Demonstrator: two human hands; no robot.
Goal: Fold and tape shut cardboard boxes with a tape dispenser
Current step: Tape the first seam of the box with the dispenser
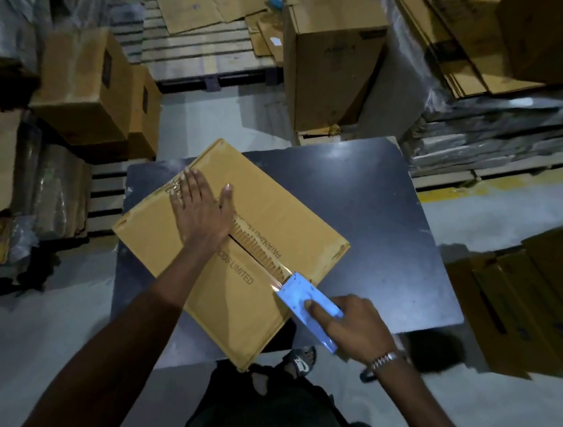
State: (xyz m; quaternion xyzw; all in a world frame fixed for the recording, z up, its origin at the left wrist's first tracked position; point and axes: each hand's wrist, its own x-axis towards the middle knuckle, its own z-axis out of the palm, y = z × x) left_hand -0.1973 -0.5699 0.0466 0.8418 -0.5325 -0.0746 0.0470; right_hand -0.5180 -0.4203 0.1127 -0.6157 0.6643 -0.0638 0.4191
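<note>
On the tabletop: 1 closed cardboard box (236, 243) lies flat on the dark tabletop (392, 224), turned at an angle, its near corner overhanging the front edge.
Box seam: 2 top flaps meet along a centre seam running from far-left to near-right; printed lettering sits on both sides of it (only "LIMITED" reads clearly).
Tape: a glossy clear strip of tape (259, 249) lies rippled along the seam, from beside the left hand to the dispenser.
Left hand: left hand (201, 210) pressed palm-down on the box top across the seam, fingers spread and flat; grip open, holding nothing, just bearing on the cardboard.
Right hand: right hand (355, 323) closed around the blue tape dispenser (302, 301), index finger laid along its flat top; a metal bracelet and a dark band sit at the wrist.
Dispenser position: front edge touching the box at the near-right end of the seam, the body tilted out past the box edge.
Surroundings: stacked cardboard boxes (89, 91) to the left, 1 tall carton (332, 63) beyond the tabletop, flattened cardboard on a wooden pallet (192, 50).
Below: 1 sandalled foot (300, 361) on the grey floor.
</note>
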